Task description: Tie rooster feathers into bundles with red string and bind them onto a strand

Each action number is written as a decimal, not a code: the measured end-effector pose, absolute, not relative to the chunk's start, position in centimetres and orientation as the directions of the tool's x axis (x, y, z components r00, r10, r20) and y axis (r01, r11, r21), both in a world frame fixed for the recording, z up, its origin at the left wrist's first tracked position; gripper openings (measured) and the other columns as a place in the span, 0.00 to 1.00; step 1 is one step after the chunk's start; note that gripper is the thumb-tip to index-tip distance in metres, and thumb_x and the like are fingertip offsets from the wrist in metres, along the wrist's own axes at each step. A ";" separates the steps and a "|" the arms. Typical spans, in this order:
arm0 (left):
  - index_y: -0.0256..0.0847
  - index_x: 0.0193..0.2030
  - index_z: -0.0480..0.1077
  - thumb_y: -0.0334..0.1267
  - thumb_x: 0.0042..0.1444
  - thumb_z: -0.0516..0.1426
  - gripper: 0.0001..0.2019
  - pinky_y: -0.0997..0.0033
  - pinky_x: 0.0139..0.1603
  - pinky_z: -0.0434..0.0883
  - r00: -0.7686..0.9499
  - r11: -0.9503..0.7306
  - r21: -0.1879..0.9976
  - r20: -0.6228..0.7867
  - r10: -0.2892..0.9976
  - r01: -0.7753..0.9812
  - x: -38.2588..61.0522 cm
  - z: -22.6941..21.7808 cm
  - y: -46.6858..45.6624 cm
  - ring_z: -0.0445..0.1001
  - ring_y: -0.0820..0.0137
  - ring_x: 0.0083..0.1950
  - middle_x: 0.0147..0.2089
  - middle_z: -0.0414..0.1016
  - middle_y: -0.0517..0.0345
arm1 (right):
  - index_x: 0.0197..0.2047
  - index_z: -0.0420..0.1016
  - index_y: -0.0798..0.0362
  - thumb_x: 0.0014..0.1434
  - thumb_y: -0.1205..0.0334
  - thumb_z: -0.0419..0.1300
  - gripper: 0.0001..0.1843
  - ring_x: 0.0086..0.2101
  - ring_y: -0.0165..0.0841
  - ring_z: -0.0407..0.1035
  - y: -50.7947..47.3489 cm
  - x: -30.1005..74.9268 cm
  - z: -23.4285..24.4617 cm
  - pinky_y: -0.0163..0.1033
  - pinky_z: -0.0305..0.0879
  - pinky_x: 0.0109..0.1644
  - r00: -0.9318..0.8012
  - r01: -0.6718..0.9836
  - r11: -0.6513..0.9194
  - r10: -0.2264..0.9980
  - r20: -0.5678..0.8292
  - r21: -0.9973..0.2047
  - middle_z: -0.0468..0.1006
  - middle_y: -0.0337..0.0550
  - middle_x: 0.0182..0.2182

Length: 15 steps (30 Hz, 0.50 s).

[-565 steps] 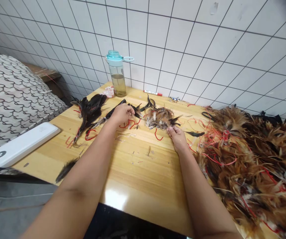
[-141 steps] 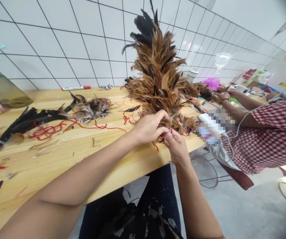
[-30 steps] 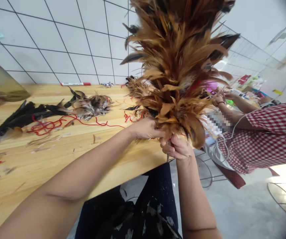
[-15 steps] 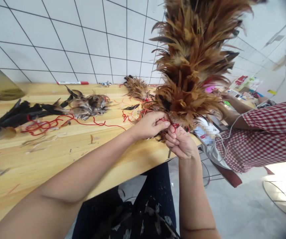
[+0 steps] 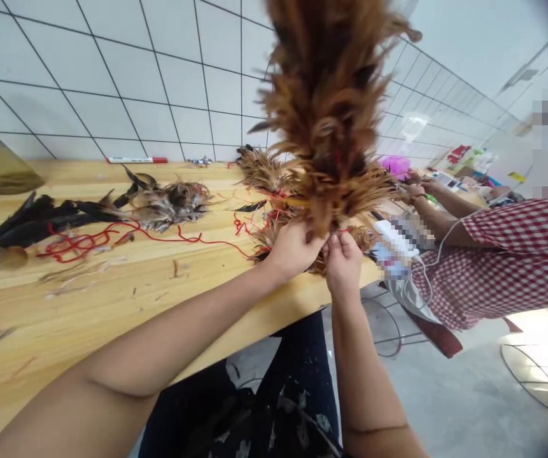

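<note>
A large brown feather duster (image 5: 326,127) stands upright, a little blurred, above the table's near right edge. At its lower end my left hand (image 5: 297,249) is closed around the base, its fingertips partly hidden by feathers. My right hand (image 5: 344,264) is closed in a pinch beside it, with a bit of red string at its fingertips. The two hands nearly touch. More red string (image 5: 197,239) trails across the table from a loose tangle on the left towards my left hand. A small bundle of brown feathers (image 5: 260,166) lies behind the duster.
Black feathers (image 5: 30,222) and a grey-brown feather bunch (image 5: 173,205) lie on the wooden table (image 5: 125,331). A red-and-white marker (image 5: 136,160) rests by the tiled wall. To the right, a person in a checked shirt (image 5: 531,248) works near a white power strip (image 5: 394,238).
The duster has shifted left and turned more upright. My right hand has moved left and up, turning its back towards me; the stick end below it no longer shows.
</note>
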<state>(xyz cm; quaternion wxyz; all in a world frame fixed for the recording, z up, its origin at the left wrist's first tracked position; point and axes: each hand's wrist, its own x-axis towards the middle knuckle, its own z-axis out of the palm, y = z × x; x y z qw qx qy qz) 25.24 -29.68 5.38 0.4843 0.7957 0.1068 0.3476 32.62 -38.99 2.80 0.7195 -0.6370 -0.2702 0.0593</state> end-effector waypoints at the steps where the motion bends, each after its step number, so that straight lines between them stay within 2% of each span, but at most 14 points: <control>1: 0.39 0.39 0.73 0.36 0.59 0.57 0.05 0.70 0.47 0.72 0.751 -0.492 0.857 0.427 0.505 -0.156 25.3 5.2 -29.9 0.76 0.67 0.42 0.38 0.79 0.54 | 0.28 0.63 0.48 0.59 0.53 0.60 0.13 0.28 0.30 0.57 -38.8 32.4 2.4 0.35 0.60 0.32 0.847 0.386 0.103 0.352 0.397 -0.917 0.62 0.37 0.25; 4: 0.40 0.38 0.76 0.40 0.59 0.58 0.08 0.66 0.55 0.71 0.778 -0.489 0.867 0.370 0.507 -0.094 25.2 5.0 -30.6 0.77 0.63 0.49 0.42 0.81 0.52 | 0.29 0.63 0.48 0.63 0.58 0.51 0.10 0.36 0.36 0.61 -38.2 31.2 1.5 0.42 0.63 0.44 0.793 0.604 -0.152 0.208 0.572 -0.783 0.65 0.42 0.29; 7: 0.39 0.36 0.76 0.41 0.60 0.57 0.10 0.65 0.53 0.71 0.741 -0.475 0.880 0.336 0.582 -0.026 24.9 5.2 -31.0 0.78 0.63 0.46 0.41 0.82 0.52 | 0.30 0.62 0.47 0.65 0.57 0.47 0.12 0.37 0.37 0.61 -37.7 30.0 1.2 0.43 0.62 0.48 0.775 0.631 -0.272 0.190 0.602 -0.727 0.65 0.44 0.30; 9: 0.38 0.33 0.75 0.42 0.61 0.55 0.12 0.66 0.48 0.72 0.727 -0.461 0.888 0.315 0.610 0.002 24.8 5.3 -30.9 0.78 0.64 0.41 0.35 0.80 0.53 | 0.32 0.64 0.47 0.65 0.55 0.47 0.12 0.38 0.38 0.61 -37.3 29.4 1.4 0.43 0.62 0.48 0.781 0.625 -0.272 0.206 0.590 -0.732 0.66 0.45 0.31; 12: 0.38 0.26 0.71 0.42 0.59 0.56 0.13 0.68 0.41 0.70 0.704 -0.489 0.872 0.331 0.628 0.026 24.9 5.4 -30.2 0.76 0.65 0.36 0.28 0.76 0.54 | 0.35 0.68 0.47 0.64 0.53 0.49 0.11 0.40 0.38 0.63 -37.1 29.3 1.8 0.42 0.62 0.47 0.783 0.617 -0.182 0.241 0.574 -0.765 0.69 0.47 0.33; 13: 0.38 0.25 0.69 0.41 0.58 0.56 0.13 0.69 0.39 0.69 0.694 -0.493 0.870 0.342 0.634 0.022 24.9 5.4 -29.9 0.75 0.66 0.34 0.27 0.74 0.55 | 0.35 0.69 0.48 0.64 0.52 0.50 0.12 0.40 0.38 0.63 -37.2 29.5 2.0 0.41 0.62 0.45 0.789 0.597 -0.133 0.281 0.547 -0.791 0.70 0.46 0.33; 15: 0.39 0.26 0.67 0.40 0.56 0.57 0.11 0.71 0.34 0.67 0.701 -0.448 0.894 0.336 0.629 -0.026 25.1 5.2 -29.3 0.72 0.69 0.31 0.25 0.71 0.58 | 0.31 0.68 0.49 0.63 0.47 0.53 0.16 0.34 0.35 0.63 -37.8 30.2 2.2 0.39 0.61 0.39 0.792 0.476 -0.028 0.449 0.414 -0.879 0.69 0.43 0.29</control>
